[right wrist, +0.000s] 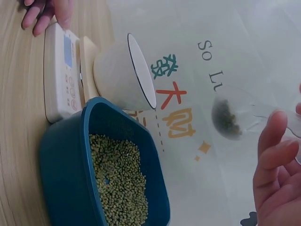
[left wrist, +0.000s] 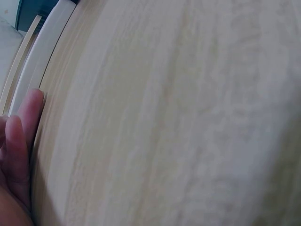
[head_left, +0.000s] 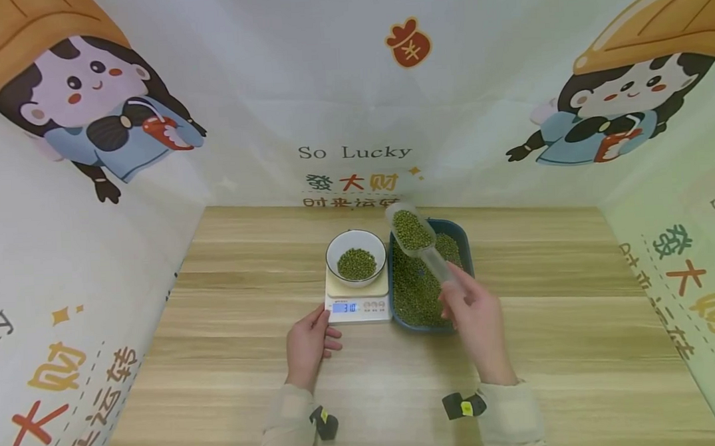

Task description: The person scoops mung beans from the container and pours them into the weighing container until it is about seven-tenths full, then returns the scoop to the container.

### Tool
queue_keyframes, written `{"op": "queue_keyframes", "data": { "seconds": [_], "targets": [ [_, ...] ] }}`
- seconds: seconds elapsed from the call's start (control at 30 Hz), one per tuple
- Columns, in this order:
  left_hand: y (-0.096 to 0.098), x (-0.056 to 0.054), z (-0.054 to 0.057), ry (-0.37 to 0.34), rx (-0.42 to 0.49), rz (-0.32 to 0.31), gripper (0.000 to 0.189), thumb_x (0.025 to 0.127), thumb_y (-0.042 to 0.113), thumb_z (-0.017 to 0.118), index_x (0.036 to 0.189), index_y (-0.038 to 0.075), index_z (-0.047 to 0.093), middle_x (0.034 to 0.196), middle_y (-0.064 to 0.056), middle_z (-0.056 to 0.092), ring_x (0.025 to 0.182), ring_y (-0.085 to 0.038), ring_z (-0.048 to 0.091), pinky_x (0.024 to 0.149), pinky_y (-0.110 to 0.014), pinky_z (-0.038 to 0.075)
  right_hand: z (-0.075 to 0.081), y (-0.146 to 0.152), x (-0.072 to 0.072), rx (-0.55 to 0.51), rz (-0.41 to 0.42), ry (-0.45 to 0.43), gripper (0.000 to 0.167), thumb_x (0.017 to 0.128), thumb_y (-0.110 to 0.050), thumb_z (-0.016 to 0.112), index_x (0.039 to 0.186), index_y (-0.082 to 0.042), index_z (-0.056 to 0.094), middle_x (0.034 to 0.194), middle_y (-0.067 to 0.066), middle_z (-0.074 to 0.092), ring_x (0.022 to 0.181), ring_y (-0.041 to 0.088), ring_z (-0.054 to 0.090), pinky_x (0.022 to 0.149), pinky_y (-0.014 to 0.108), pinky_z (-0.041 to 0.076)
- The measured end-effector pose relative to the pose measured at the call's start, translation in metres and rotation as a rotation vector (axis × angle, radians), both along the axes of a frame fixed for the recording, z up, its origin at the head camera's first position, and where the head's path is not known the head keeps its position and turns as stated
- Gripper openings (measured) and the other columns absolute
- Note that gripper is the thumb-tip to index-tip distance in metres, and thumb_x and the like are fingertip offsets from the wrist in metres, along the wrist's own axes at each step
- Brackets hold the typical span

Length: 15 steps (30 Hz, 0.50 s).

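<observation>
My right hand (head_left: 478, 314) grips the handle of a clear plastic scoop (head_left: 437, 266). Green mung beans (head_left: 410, 229) fill the scoop's bowl, held above the back of a blue bin (head_left: 467, 245) of the same beans. Beside the bin, a white bowl (head_left: 334, 269) with a dark rim stands on a kitchen scale (head_left: 361, 318) and has some mung beans in its bottom. The lit display shows digits like 310. My left hand (head_left: 306, 348) touches the scale's front left corner with loosely bent fingers, seen also as fingertips (left wrist: 34, 101) against its edge in the left wrist view.
The wooden table (head_left: 228, 282) runs up to a printed cloth backdrop (head_left: 257, 121) close behind the bin and bowl. Cloth sides, left (head_left: 95, 261) and right (head_left: 650, 197), flank the table. Scale and bin stand nearly touching.
</observation>
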<state>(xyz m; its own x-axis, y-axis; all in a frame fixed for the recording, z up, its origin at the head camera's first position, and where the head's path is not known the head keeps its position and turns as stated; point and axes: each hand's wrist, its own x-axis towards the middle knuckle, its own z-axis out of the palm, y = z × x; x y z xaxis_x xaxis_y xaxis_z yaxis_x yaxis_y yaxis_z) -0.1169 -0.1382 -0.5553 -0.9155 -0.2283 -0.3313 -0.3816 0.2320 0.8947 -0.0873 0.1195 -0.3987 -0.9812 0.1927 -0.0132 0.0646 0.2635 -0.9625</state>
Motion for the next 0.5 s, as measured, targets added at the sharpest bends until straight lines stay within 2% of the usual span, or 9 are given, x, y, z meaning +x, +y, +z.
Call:
{"op": "queue_keyframes", "data": {
  "seconds": [0.1,0.27,0.5],
  "targets": [
    [-0.0004,0.0002,0.0007,0.002,0.000,-0.002,0.039,0.092,0.037,0.047,0.126,0.018,0.051,0.068,-0.005,0.065,0.051,-0.019,0.063,0.039,-0.024,0.049,-0.0003,-0.0015,0.0000,0.045,0.035,-0.030,0.038,0.089,-0.029,0.054,0.126,-0.019,0.051,0.076,0.009,0.060,0.057,0.019,0.054,0.044,0.025,0.045],
    [-0.0005,0.0002,0.0028,-0.002,-0.002,-0.001,0.039,0.092,0.036,0.047,0.126,0.018,0.051,0.068,-0.005,0.065,0.052,-0.019,0.063,0.040,-0.026,0.049,-0.0029,-0.0046,-0.0009,0.118,0.097,-0.057,0.040,0.089,-0.031,0.054,0.126,-0.019,0.051,0.075,0.008,0.062,0.058,0.024,0.056,0.044,0.025,0.045],
    [0.0004,0.0005,0.0021,-0.006,-0.008,-0.001,0.039,0.092,0.037,0.047,0.126,0.018,0.051,0.068,-0.004,0.065,0.052,-0.018,0.063,0.038,-0.022,0.048,-0.0049,-0.0103,-0.0016,0.193,0.160,-0.063,0.039,0.089,-0.026,0.053,0.126,-0.014,0.051,0.073,0.004,0.062,0.053,0.021,0.055,0.039,0.026,0.042]
  ]
}}
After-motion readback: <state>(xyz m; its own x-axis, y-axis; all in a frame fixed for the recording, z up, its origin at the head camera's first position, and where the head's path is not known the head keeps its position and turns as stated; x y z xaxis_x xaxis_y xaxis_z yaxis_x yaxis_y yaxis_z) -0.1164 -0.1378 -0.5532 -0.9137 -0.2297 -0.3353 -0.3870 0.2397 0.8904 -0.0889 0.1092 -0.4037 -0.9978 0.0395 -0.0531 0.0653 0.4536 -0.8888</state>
